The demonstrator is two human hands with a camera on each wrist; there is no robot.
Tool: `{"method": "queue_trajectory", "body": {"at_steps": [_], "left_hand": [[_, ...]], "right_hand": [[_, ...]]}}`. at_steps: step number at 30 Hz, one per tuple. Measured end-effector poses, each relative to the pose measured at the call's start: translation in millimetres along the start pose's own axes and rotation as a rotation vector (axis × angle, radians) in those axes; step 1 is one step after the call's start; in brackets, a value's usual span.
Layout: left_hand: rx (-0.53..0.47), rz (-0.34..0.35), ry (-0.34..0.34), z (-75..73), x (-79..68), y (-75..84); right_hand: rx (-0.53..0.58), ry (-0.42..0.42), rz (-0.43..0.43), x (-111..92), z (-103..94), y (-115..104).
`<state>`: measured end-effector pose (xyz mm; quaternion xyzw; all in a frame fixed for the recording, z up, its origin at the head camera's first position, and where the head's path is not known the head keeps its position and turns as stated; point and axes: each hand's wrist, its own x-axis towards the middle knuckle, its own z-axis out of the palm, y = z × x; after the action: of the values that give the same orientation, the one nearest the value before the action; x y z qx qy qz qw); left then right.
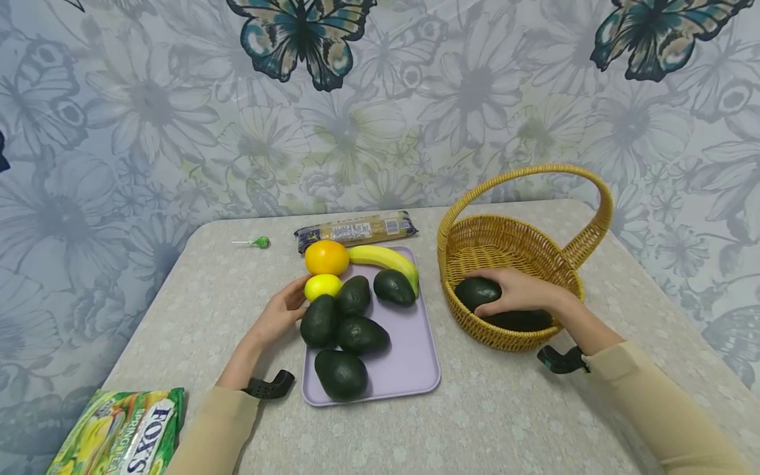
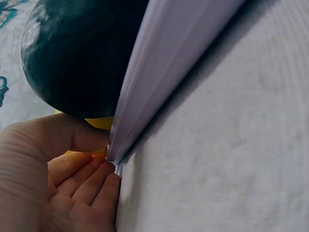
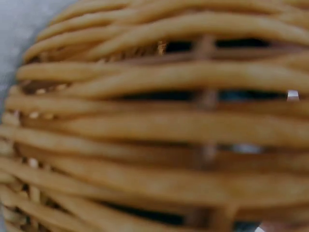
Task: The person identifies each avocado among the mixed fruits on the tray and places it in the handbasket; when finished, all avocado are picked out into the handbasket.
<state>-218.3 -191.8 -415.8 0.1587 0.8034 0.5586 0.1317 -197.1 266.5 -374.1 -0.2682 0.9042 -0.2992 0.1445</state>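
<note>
My right hand (image 1: 522,290) reaches into a wicker basket (image 1: 505,338) and grips a dark green avocado (image 1: 475,291), thumb and fingers around it. More dark avocado (image 1: 522,320) shows beneath that hand. At the left edge of the lilac tray (image 1: 406,356) rests my left hand (image 1: 279,316), its fingers loosely bent beside a lemon (image 1: 322,287). In the left wrist view its thumb (image 2: 79,135) lies right at the tray rim, close to a large avocado (image 2: 79,58). The right wrist view is filled by the basket's woven side (image 3: 159,130).
On the tray lie several avocados (image 1: 341,376), a banana (image 1: 386,258) and an orange (image 1: 326,257). Behind it is a long packet (image 1: 356,229); a green lollipop (image 1: 261,242) lies at the back left. A FOX'S candy bag (image 1: 119,432) sits front left. The basket's tall handle (image 1: 528,171) arches upward.
</note>
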Motion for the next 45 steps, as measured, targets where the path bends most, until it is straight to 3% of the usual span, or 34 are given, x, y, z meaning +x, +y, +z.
{"method": "queue_trajectory", "body": {"at_steps": [10,16,20,23,26,28,31,39,45], "left_hand": [[-0.029,0.001,0.003,-1.2,-0.8,2.8],[-0.029,-0.001,0.000,-0.8,-0.9,-2.1],[-0.019,-0.003,0.002,-1.4,-0.4,-4.1],[-0.018,-0.003,0.003,-1.7,0.2,-4.2],[-0.020,-0.008,0.004,-1.5,0.3,-3.3],[-0.022,-0.012,0.007,-1.0,0.2,-2.9],[-0.022,-0.010,0.009,-0.6,-0.2,-2.9],[-0.016,-0.015,0.015,-0.8,-0.5,-3.7],[-0.021,-0.016,0.009,-1.0,-1.0,-1.9]], "right_hand": [[-0.035,-0.014,-0.007,-0.2,-1.0,-0.2],[-0.012,0.062,-0.039,-12.2,-9.3,-15.7],[-0.019,0.204,-0.148,-20.9,-12.4,-36.8],[0.020,0.301,-0.291,-23.0,-7.6,-55.6],[0.089,0.338,-0.430,-17.8,3.4,-73.5],[0.133,0.325,-0.487,-11.1,13.2,-83.7],[0.197,0.280,-0.504,2.1,29.8,-94.9],[0.327,0.171,-0.438,40.7,70.6,-106.1],[0.476,0.097,-0.387,54.2,79.5,-122.0]]}}
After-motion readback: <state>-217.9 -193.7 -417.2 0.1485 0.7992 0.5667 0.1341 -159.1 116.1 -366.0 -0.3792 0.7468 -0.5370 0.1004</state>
